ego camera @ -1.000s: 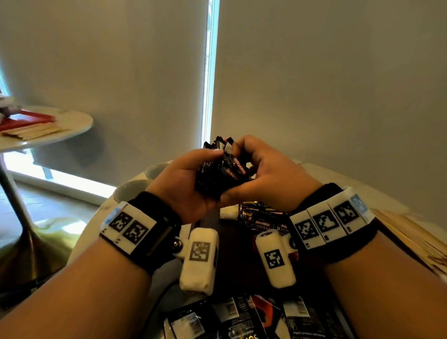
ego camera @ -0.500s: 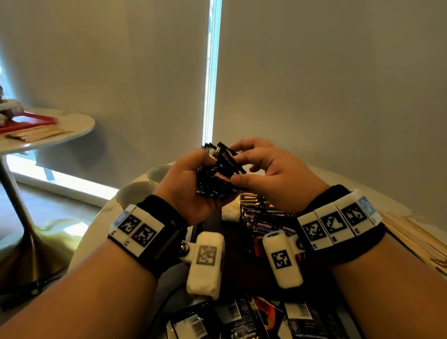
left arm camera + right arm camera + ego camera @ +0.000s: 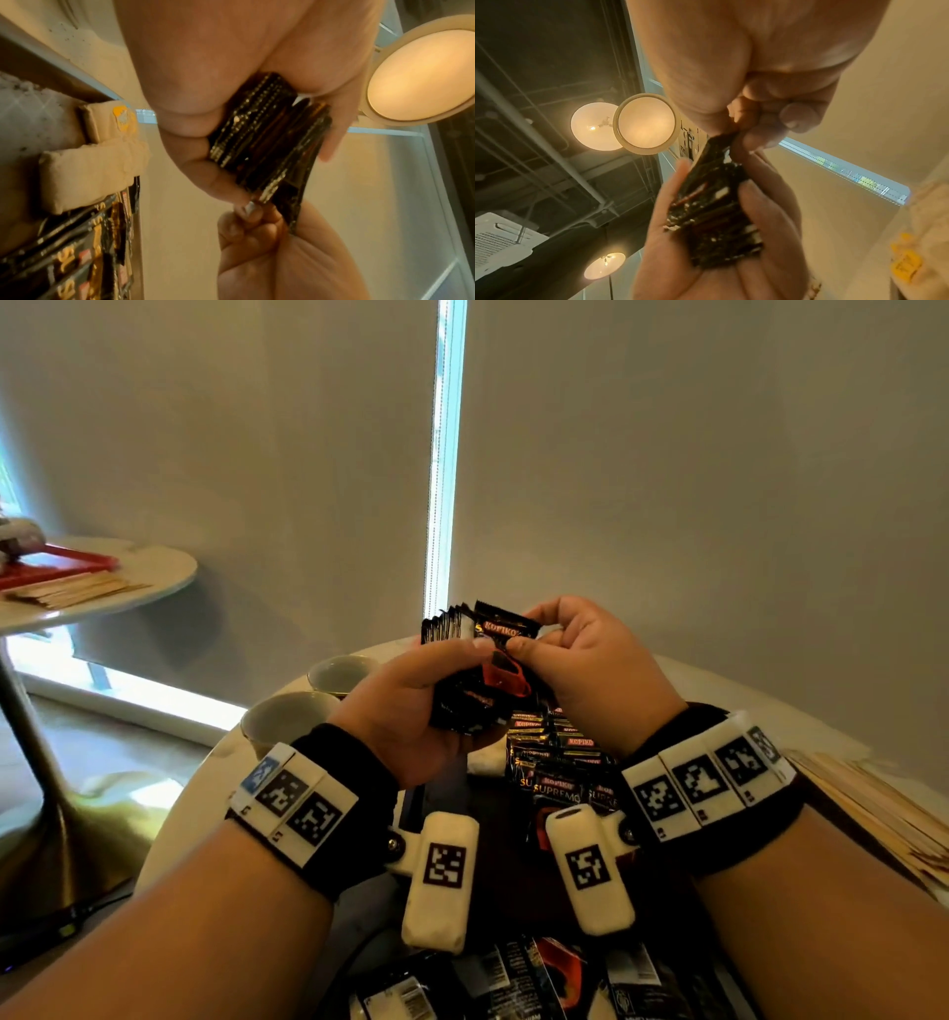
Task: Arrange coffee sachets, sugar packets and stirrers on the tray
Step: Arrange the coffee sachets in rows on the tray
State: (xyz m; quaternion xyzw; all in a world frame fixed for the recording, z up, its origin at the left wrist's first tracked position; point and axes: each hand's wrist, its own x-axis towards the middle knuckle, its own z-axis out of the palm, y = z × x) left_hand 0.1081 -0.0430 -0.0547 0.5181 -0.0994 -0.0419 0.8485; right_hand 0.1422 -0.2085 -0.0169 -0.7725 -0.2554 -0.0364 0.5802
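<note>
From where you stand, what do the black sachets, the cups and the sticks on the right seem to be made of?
Sachets: glossy printed film, probably plastic or foil laminate; they glint and have crimped edges.
Cups: pale and smooth with a soft sheen, likely glazed ceramic.
Sticks: flat, matt, light tan strips, seemingly wood.

"KOPIKO" reads in orange on the front black foil coffee sachet (image 3: 506,634) of the held bundle, and "KOPIKO" with "SUPREMO" on the black sachets lying on the dark tray (image 3: 557,793); remaining print is illegible.
</note>
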